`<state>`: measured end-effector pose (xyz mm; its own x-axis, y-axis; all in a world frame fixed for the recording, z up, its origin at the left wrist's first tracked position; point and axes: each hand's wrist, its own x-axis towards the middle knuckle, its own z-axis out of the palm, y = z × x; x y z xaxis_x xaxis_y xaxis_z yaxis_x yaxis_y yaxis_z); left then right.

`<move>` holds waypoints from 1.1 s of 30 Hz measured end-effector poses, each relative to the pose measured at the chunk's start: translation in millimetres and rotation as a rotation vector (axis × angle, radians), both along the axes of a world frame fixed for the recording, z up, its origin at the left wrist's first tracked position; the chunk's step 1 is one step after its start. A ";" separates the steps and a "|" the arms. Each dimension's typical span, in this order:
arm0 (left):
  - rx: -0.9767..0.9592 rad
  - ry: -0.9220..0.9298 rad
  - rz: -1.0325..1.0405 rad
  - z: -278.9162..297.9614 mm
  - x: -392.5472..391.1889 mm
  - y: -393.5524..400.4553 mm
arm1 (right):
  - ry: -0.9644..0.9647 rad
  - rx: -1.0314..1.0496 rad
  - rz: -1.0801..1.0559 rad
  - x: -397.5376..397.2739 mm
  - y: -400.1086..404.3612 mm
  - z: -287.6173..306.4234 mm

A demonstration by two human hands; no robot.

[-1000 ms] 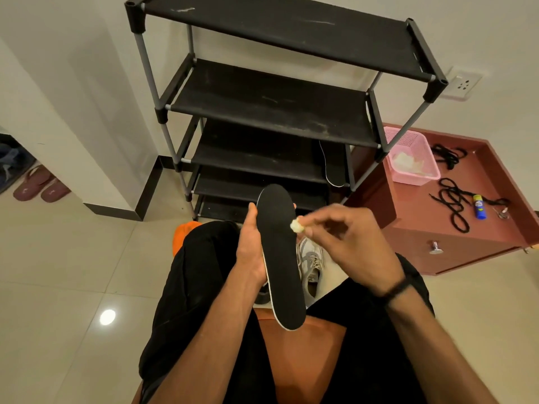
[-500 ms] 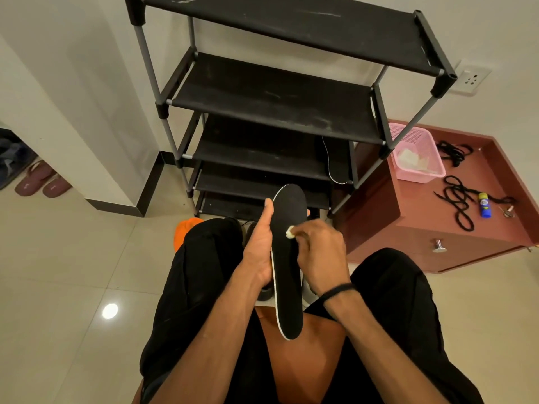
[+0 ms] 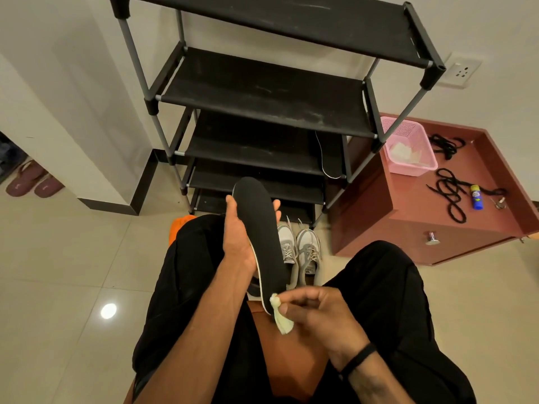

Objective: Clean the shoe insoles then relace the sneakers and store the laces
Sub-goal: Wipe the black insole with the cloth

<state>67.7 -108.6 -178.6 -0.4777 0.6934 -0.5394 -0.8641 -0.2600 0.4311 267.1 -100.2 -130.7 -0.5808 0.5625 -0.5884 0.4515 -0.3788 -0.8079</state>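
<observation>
- Standing against the wall, a black shoe rack (image 3: pixel 262 94) fills the upper middle of the view, with a second black insole (image 3: pixel 331 154) propped on one of its lower shelves at the right side.
- Right of the rack sits a reddish-brown cabinet (image 3: pixel 408 199); on its top lie a pink basket (image 3: pixel 408 147), loose black laces (image 3: pixel 449 193) and a small blue-and-yellow tube (image 3: pixel 476 196).
- The seated person's black trousers (image 3: pixel 186 281) frame the lower view, knees apart.
- The black insole (image 3: pixel 259 228) stands nearly upright between the knees, toe end up.
- The left hand (image 3: pixel 239 243) grips the insole along its left edge, thumb on the front face, fingertips curled round the far edge.
- The right hand (image 3: pixel 315 313) pinches a small pale cloth wad (image 3: pixel 280 313) between thumb and fingers, pressed to the insole's heel end.
- A pair of grey-and-white sneakers (image 3: pixel 300 249), laced, rests on the tiled floor just behind the insole.
- Two maroon slippers (image 3: pixel 32 182) lie far left.
</observation>
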 end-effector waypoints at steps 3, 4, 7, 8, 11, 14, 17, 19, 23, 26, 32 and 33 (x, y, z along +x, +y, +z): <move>0.042 -0.037 0.110 -3.9 -7.4 -1.4 | 0.085 -0.507 -0.087 15.2 16.3 8.9; 0.056 -0.055 0.150 -2.8 -9.9 -1.6 | 0.145 -0.631 -0.112 21.5 22.9 11.0; 0.110 -0.102 0.185 2.1 -11.8 -1.5 | 0.315 -0.767 -0.225 32.1 38.1 14.4; 0.122 -0.112 0.175 3.1 -11.1 -1.3 | 0.347 -0.763 -0.262 32.0 41.5 15.2; 0.166 -0.137 0.137 5.1 -9.5 -1.2 | 0.336 -0.669 -0.344 26.0 49.4 16.5; 0.200 -0.149 0.117 7.5 -10.7 -2.4 | 0.281 -0.578 -0.373 24.9 53.3 11.1; 0.213 -0.141 0.088 9.7 -9.0 -2.0 | 0.207 -0.570 -0.284 24.7 49.1 10.7; 0.205 -0.127 0.066 10.9 -5.7 -0.6 | 0.138 -0.545 -0.221 20.2 44.8 12.0; 0.182 -0.108 0.027 12.7 -0.4 0.9 | 0.040 -0.376 -0.131 10.7 34.9 9.7; 0.149 -0.082 0.008 13.2 0.3 1.3 | 0.044 -0.335 -0.092 11.6 30.4 6.4; 0.065 -0.013 -0.091 13.5 8.5 6.0 | 0.127 -0.384 -0.150 14.6 37.3 2.5; 0.041 0.010 -0.132 15.0 12.4 7.0 | 0.143 -0.391 -0.168 13.3 39.8 2.3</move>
